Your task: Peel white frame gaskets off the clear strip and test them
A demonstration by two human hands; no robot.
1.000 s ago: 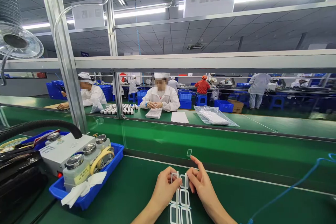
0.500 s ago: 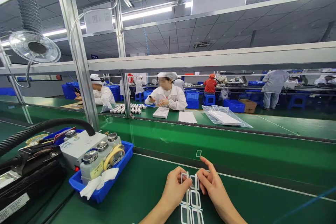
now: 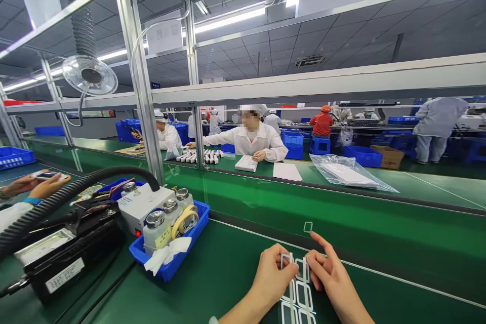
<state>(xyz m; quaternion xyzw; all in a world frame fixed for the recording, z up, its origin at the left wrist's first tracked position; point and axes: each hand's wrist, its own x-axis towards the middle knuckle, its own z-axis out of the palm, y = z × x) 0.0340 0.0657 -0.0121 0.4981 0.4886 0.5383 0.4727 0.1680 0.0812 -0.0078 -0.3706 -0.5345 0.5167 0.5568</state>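
My left hand pinches the upper left part of a clear sheet of white frame-shaped stickers, thumb in front. The stickers are rounded rectangular outlines in two columns, and the sheet's lower end runs out of view. At its upper right edge, my right hand has the thumb and bent fingers closed against the sheet. My right index finger points up and away, with a single white frame sticker at its tip. Whether that sticker clings to the finger cannot be seen for certain.
A blue tray with metal-capped bottles and a tape roll stands left, beside a black device and hose. Another person's hands hold a phone-like object at far left. Across the green divider, a co-worker sits near white parts.
My view has turned left, so everything sits further right. The co-worker opposite now stretches an arm toward the white parts. Another person's hands appear at left. My grip looks the same.
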